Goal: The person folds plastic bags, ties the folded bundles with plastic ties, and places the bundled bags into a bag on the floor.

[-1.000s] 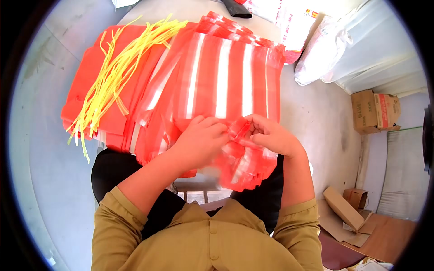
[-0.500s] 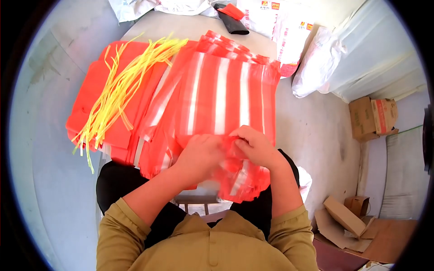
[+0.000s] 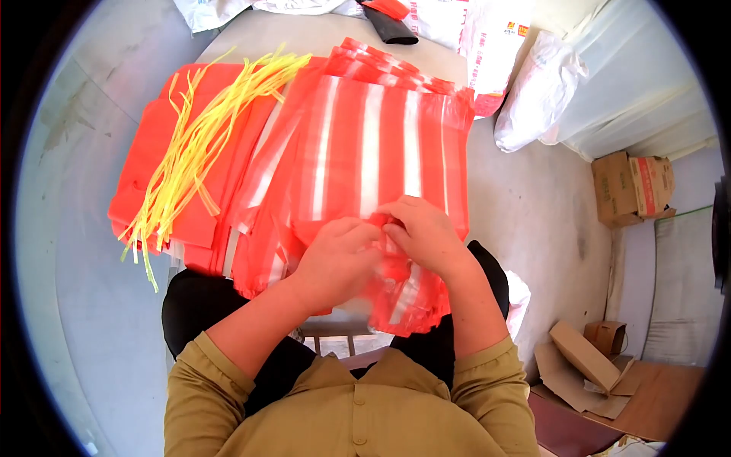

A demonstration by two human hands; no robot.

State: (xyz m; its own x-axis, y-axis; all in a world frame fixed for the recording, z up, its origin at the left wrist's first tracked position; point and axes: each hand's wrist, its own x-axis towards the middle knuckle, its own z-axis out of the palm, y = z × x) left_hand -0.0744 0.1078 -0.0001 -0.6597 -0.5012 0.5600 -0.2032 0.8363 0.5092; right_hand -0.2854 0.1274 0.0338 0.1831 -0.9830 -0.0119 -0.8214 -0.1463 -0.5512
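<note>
Red-and-white striped plastic bags [image 3: 384,152] lie in a layered pile before me, over my lap. My left hand [image 3: 339,259] is closed on the near edge of the top bag, its fingertips partly hidden and a little blurred. Close beside it, my right hand [image 3: 422,232] pinches the same bag with thumb and fingers. Between and below the hands, a bunched end of the bag [image 3: 415,301] hangs crumpled toward my lap. Left of the pile, a bundle of thin yellow strips [image 3: 194,148] rests across folded plain red sheets [image 3: 145,179].
White printed sacks [image 3: 491,53] and a dark rolled piece [image 3: 392,29] are at the back. A white plastic sack [image 3: 537,95] leans at the right. Cardboard boxes [image 3: 632,186] stand by the right wall, with opened cardboard [image 3: 582,358] lower right.
Both hands have shifted slightly up, still at the bag's bunched edge. The view has tilted a little, so the background sits higher.
</note>
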